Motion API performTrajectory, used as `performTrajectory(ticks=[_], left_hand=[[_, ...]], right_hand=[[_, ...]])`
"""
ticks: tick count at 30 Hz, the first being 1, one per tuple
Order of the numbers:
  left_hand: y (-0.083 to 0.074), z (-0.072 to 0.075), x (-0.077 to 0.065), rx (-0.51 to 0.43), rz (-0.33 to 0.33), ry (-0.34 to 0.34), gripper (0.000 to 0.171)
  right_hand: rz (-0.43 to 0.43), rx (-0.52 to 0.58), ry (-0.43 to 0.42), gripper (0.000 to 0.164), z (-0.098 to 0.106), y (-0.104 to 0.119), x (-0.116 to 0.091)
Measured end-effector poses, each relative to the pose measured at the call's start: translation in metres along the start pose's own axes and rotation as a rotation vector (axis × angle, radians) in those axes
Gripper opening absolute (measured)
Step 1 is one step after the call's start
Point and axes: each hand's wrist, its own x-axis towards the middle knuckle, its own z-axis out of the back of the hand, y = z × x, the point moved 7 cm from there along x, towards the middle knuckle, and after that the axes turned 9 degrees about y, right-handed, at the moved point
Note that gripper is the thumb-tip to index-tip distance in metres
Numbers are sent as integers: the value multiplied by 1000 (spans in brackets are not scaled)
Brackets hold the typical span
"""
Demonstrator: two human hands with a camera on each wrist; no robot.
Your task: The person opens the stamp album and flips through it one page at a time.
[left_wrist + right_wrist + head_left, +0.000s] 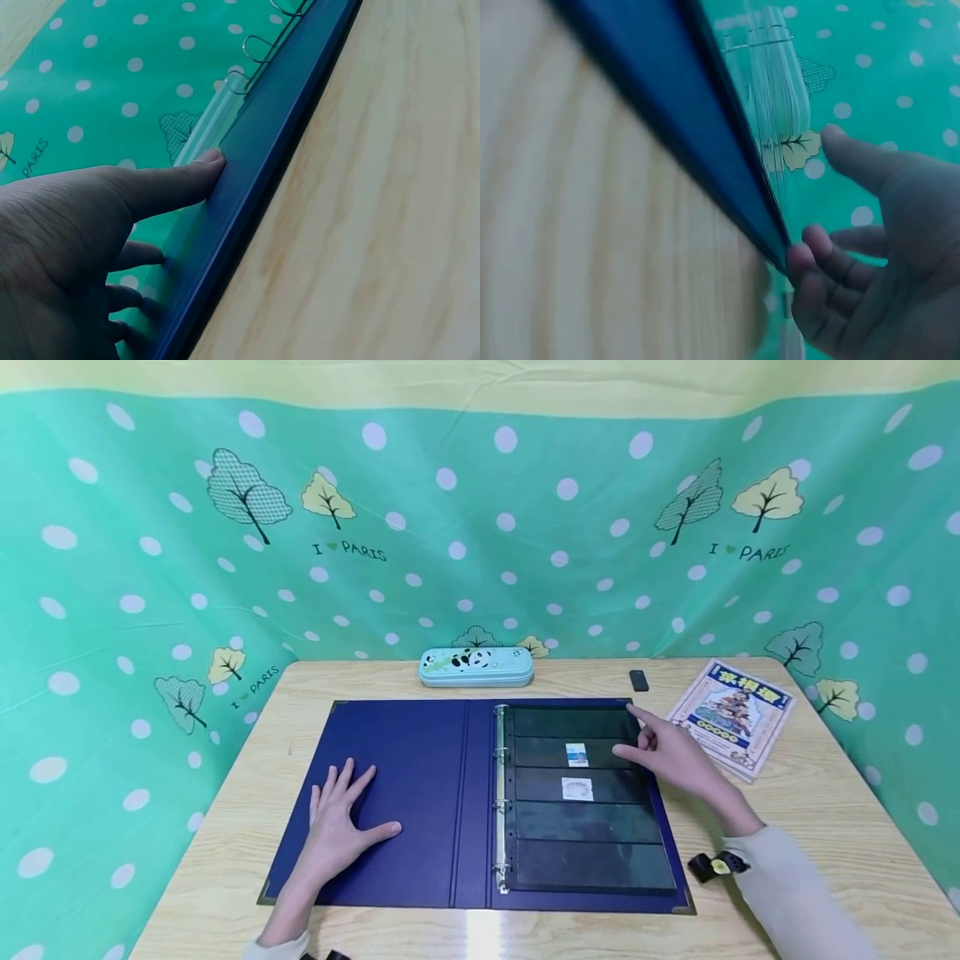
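A dark blue ring binder (397,793), a stamp album, lies spread flat on the table. Its right side carries black pocket pages (585,864) on metal rings (501,806). A blue stamp (577,755) sits in one pocket and a pale stamp (577,789) in the pocket below. My left hand (335,827) rests on the left inside cover with fingers and thumb spread. At the pages' upper right corner, the index finger of my right hand (675,760) touches the edge. Its thumb stays apart, and the other fingers are bent.
Behind the binder stands a light blue panda pencil case (476,668). A small black object (638,681) lies near the back right. A booklet (731,718) with a colourful cover lies right of the binder, close to the right forearm. A green dotted curtain (480,527) hangs behind the table.
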Motion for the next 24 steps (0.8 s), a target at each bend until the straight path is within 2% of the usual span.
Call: performTrajectory(ticks=[8,15,24], left_hand=[[1,1,1,-10,9,30,107],[0,2,1,1,-1,23,107],[0,2,1,2,-6,16,107]], right_hand=[[-73,-59,24,103,-6,-9,13],[-121,-128,77,114,-5,-14,17],[-98,-170,100,107,-5,-13,18]])
